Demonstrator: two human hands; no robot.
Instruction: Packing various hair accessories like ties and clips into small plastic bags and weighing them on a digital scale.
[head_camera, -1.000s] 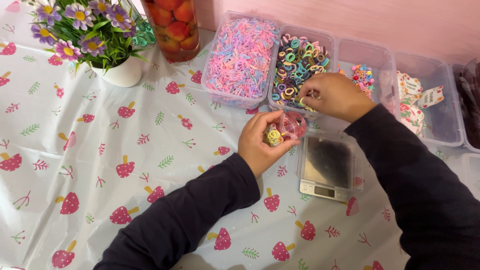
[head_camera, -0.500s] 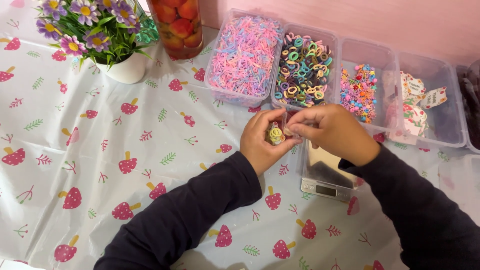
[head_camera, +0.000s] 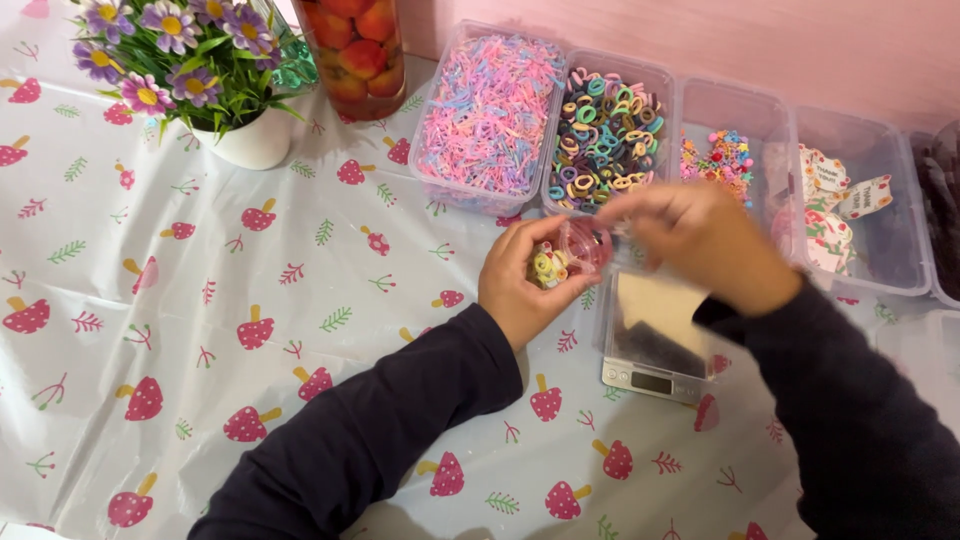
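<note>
My left hand (head_camera: 522, 285) grips a small clear pink bag (head_camera: 583, 245) with a few pale hair ties (head_camera: 547, 266) held against the palm. My right hand (head_camera: 700, 240) hovers just right of the bag's mouth, blurred, fingers curled; I cannot tell whether it pinches anything. Both hands are above the left end of a small silver scale (head_camera: 655, 350). Behind them stands a clear tub of coloured hair ties (head_camera: 603, 135).
A row of clear tubs lines the back: pastel bands (head_camera: 490, 110), small bright beads (head_camera: 725, 150), printed cards (head_camera: 835, 205). A white pot of purple flowers (head_camera: 190, 70) and a jar of red fruit (head_camera: 355, 50) stand at the far left on the mushroom-print tablecloth (head_camera: 200, 300).
My right hand left the hair-tie tub, came back to the bag in my left hand, and now has shifted slightly right of it. The left hand has stayed in place.
</note>
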